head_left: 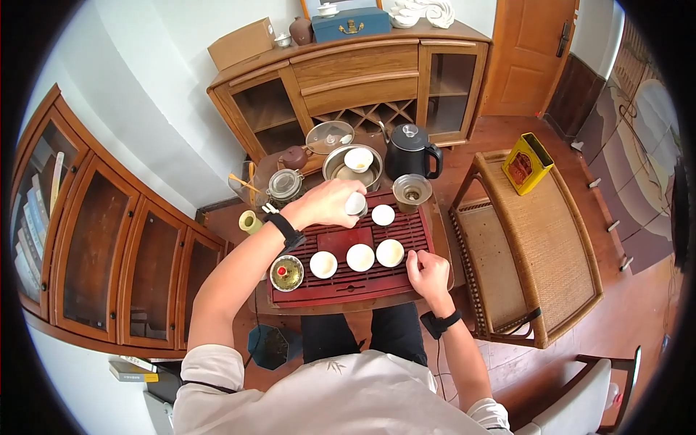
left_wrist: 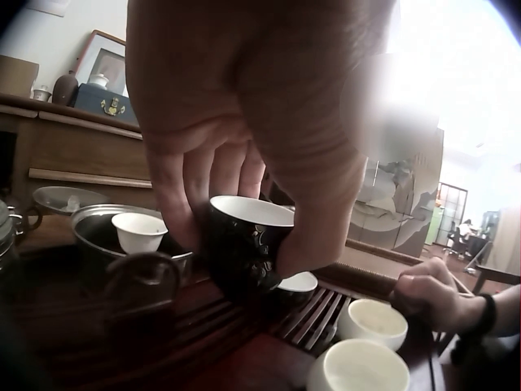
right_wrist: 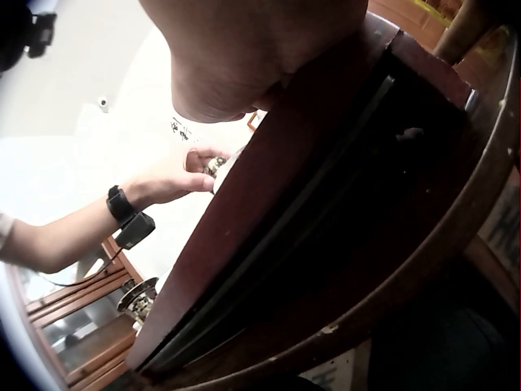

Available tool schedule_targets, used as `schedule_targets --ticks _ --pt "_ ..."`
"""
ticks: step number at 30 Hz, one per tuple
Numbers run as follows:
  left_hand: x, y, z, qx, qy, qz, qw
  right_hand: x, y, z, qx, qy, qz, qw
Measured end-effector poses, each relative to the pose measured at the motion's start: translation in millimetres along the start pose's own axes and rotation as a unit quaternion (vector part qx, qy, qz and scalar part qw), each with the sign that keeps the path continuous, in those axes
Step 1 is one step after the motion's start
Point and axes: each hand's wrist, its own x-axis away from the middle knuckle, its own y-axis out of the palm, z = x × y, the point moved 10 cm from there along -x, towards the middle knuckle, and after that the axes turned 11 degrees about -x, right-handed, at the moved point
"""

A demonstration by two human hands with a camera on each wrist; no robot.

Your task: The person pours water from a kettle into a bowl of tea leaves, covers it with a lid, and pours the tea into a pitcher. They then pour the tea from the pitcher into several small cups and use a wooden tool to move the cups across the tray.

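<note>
In the head view my left hand (head_left: 330, 203) is over the slatted red-brown tea tray (head_left: 348, 291). It grips a small teacup, dark and patterned outside and white inside (left_wrist: 244, 252), between thumb and fingers. Beyond it on the tray sits another small cup (head_left: 383, 214). Three white-lined cups, among them the middle cup (head_left: 360, 258), stand in a row toward the front, with pale contents. A round patterned vessel with a red knob (head_left: 287, 273) is at the tray's left. My right hand (head_left: 429, 274) rests curled at the tray's right edge, holding nothing.
Behind the tray are a metal basin (head_left: 333, 168) with a white cup (head_left: 358, 159) inside, a black kettle (head_left: 412, 151) and a glass strainer cup (head_left: 412, 192). A lidded glass jar (head_left: 285, 185) stands left. A rattan stand (head_left: 558, 254) bears a yellow tin (head_left: 527, 164).
</note>
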Motion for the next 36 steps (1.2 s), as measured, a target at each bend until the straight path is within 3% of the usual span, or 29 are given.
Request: schedule_targets --ticks 4,11,17,26,32,35,36 --pt "-19 3 15 0.015 0.012 0.021 1.000 0 2 2 0.002 0.007 -0.010 1.000" --pt "-38 34 18 0.047 -0.044 -0.029 0.998 1 1 1 0.002 0.007 -0.008 1.000" --pt "-39 44 21 0.059 -0.014 0.016 0.998 0 2 0 -0.003 0.013 -0.014 1.000" --pt "-43 61 19 0.089 -0.024 -0.010 0.996 -1 2 0 0.004 0.002 -0.011 1.000" --pt "-31 45 20 0.062 -0.018 0.001 0.998 -2 1 -4 0.011 -0.008 -0.009 1.000" --pt "-18 15 12 0.083 -0.075 -0.031 0.993 -1 2 -2 0.012 -0.005 -0.011 1.000" --pt "-14 0 6 0.082 -0.065 0.001 0.994 -1 2 -2 0.013 -0.004 -0.011 1.000"
